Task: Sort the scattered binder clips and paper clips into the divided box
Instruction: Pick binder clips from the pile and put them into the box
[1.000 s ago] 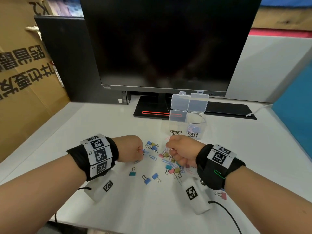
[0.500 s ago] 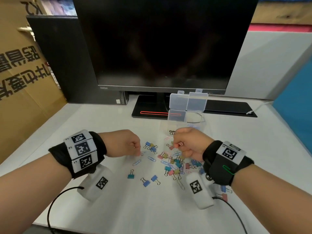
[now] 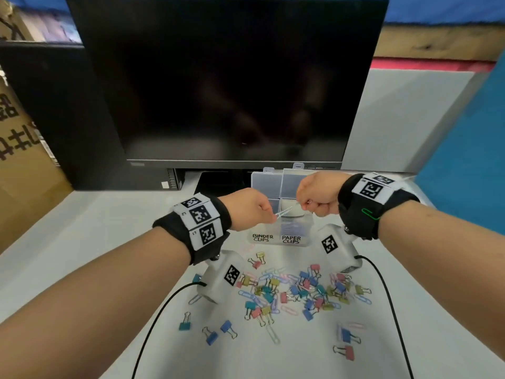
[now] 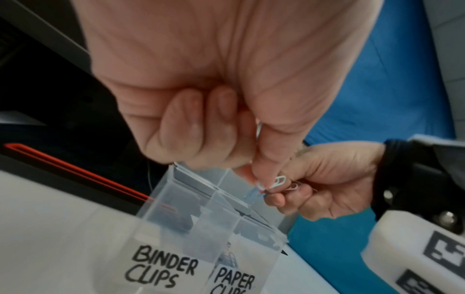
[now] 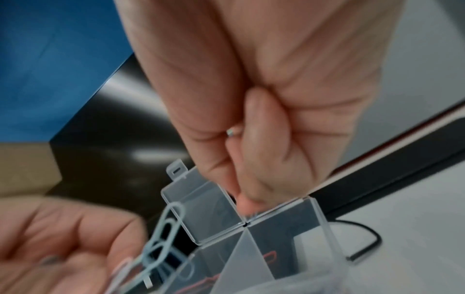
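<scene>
The clear divided box (image 3: 278, 228) stands in front of the monitor with its lids open, labelled "BINDER CLIPS" (image 4: 161, 266) and "PAPER CLIPS" (image 3: 291, 239). Both hands hover just above it. My left hand (image 3: 273, 216) pinches a few pale blue and white paper clips (image 3: 283, 213) over the box; they show clearly in the left wrist view (image 4: 254, 192) and the right wrist view (image 5: 163, 228). My right hand (image 3: 307, 205), fingers curled, pinches a pink paper clip (image 4: 293, 187) close beside the left fingertips. A pile of coloured binder clips and paper clips (image 3: 295, 292) lies on the white table nearer me.
A large dark monitor (image 3: 232, 77) on its black base rises right behind the box. Loose binder clips (image 3: 218, 332) lie at the near left and others (image 3: 345, 343) at the near right. Wrist camera cables (image 3: 153, 324) trail over the table. Cardboard boxes (image 3: 19, 160) stand at the left.
Both hands have risen from the pile and moved forward to just above the box, carrying paper clips with them.
</scene>
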### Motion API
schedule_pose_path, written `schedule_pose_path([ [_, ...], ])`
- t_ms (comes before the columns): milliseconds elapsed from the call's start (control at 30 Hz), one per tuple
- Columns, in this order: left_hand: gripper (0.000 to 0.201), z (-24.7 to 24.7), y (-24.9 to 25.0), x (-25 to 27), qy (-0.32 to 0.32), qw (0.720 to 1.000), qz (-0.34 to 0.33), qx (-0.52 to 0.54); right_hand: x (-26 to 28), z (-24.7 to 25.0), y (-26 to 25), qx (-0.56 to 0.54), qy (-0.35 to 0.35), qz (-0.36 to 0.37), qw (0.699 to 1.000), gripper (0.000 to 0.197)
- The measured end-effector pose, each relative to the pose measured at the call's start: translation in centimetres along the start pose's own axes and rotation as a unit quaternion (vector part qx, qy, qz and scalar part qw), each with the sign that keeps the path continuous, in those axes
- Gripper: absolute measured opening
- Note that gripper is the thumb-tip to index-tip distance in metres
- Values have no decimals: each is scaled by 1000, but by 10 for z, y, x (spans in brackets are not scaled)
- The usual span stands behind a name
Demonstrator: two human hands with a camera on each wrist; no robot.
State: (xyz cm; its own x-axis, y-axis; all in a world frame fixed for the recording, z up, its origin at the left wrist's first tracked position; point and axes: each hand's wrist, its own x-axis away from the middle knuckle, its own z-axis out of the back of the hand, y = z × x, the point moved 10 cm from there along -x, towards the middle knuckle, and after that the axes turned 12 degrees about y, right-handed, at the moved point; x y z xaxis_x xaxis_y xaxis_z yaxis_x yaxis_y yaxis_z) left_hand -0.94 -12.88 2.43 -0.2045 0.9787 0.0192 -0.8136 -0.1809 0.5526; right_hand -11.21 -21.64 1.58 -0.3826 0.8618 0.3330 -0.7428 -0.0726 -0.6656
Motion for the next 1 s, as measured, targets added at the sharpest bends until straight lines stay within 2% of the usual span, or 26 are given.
schedule_pose_path([
  [133, 27, -13, -4, -20, 4, 1000, 13, -15, -13, -10, -2, 91, -22, -1, 996, 8],
  [233, 30, -22, -3, -25, -8, 1000, 21, -21, -23, -11, 1, 48, -18, -3, 999, 6],
  [400, 21, -24, 4, -29, -18, 998, 36, -38, -24, -5, 4, -29, -14, -3, 999, 19],
  [533, 20, -24, 8, -38, 1, 997, 61, -45, -18, 3, 4, -59, -6, 13, 998, 13],
  [700, 20, -32, 17, -53, 27, 991, 79, -104, -10, 27, 14, -55, 66, 47, 995, 16],
  [767, 27, -36, 21, -57, 33, 986, 88, -136, -5, 32, 20, -56, 82, 49, 994, 14],
  [833, 28, -36, 27, -59, 37, 981, 88, -168, 0, 32, 25, -71, 76, 37, 994, 14],
  [933, 28, -35, 35, -65, 44, 977, 81, -191, 11, 27, 31, -132, 26, 3, 991, 21],
  [1000, 23, -37, 41, -70, 42, 977, 72, -194, 13, 32, 35, -122, 32, 11, 992, 21],
])
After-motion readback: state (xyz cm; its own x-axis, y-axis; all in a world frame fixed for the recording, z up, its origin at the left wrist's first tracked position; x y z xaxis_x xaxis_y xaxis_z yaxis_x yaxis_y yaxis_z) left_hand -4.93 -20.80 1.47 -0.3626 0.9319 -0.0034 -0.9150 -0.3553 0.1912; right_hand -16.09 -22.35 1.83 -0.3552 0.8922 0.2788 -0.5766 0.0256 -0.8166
